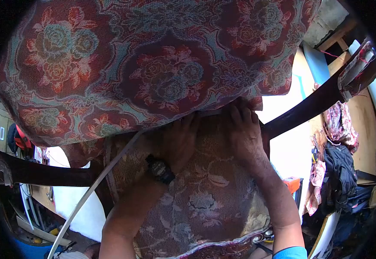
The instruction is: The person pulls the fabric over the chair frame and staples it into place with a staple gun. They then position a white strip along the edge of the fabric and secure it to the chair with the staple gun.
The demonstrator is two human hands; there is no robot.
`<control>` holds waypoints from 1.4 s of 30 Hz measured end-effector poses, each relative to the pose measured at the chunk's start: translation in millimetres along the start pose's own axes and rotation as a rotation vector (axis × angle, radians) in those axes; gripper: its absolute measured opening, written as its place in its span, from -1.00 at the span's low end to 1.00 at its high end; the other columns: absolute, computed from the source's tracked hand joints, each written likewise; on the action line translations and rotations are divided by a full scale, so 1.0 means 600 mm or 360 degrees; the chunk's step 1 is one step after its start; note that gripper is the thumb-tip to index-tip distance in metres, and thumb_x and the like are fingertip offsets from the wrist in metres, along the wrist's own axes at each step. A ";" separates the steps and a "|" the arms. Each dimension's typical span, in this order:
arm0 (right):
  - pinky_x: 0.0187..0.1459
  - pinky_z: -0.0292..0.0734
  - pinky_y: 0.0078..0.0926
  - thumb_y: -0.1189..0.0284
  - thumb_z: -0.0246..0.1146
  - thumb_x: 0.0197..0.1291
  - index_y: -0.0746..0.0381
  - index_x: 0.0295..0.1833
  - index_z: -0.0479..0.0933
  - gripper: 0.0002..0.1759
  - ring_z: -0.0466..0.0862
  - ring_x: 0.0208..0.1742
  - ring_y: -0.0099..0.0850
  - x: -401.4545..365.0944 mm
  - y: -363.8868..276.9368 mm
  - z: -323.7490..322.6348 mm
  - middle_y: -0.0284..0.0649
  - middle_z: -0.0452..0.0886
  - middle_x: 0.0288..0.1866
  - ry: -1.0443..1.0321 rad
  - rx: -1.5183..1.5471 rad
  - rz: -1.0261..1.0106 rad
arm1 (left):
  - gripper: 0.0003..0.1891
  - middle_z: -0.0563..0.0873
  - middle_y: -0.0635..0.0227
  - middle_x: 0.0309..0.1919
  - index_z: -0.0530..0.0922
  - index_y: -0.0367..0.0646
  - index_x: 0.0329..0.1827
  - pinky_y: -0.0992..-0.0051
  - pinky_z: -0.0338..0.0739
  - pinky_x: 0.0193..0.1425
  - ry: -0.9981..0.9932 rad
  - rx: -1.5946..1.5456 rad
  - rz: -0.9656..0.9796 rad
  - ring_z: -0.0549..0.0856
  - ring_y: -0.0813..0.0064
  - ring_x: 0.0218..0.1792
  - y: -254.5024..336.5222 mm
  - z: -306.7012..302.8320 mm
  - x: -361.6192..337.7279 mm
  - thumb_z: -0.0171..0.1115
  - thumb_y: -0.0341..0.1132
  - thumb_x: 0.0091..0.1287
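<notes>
A chair with dark wooden arms (302, 111) is in front of me. Red and teal floral upholstery fabric (166, 77) covers its back and hangs loose at the lower edge. Below it spreads the seat's older, worn floral cover (203, 200). My left hand (181, 140), with a black watch (160, 169) at the wrist, reaches to the fabric's lower edge; its fingers are mostly lost in shadow. Beside it my right hand (245, 136) has bent fingers closed at the same edge, fingertips partly hidden. A long pale strip (95, 185) runs from the fabric edge down to the lower left.
Right of the chair are a black backpack (341, 166), pieces of floral cloth (341, 125) and an orange object (291, 184). Another upholstered wooden piece (362, 64) stands at the upper right. A blue container (32, 249) is at the lower left.
</notes>
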State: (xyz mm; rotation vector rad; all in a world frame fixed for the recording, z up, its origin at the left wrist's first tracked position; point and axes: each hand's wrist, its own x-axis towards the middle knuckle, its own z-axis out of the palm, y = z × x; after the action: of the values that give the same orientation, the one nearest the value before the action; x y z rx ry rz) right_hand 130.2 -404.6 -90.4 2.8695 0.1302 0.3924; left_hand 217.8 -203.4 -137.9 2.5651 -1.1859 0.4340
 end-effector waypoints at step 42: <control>0.48 0.32 0.19 0.13 0.45 0.08 0.23 0.48 0.46 -0.15 0.36 0.50 0.09 -0.004 -0.009 -0.011 0.05 0.34 0.54 -0.0158 0.0132 0.0076 | -0.28 0.31 -0.34 0.56 0.25 -0.50 0.59 -0.14 0.09 0.71 -0.0264 -0.0325 0.0113 0.30 -0.28 0.58 0.066 -0.024 -0.009 0.00 -0.01 0.62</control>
State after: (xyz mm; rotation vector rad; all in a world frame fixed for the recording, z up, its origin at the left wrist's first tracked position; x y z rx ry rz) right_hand 125.9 -398.3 -85.9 2.9714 0.0619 0.2579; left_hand 181.6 -218.9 -121.9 2.4262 -1.3067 0.1084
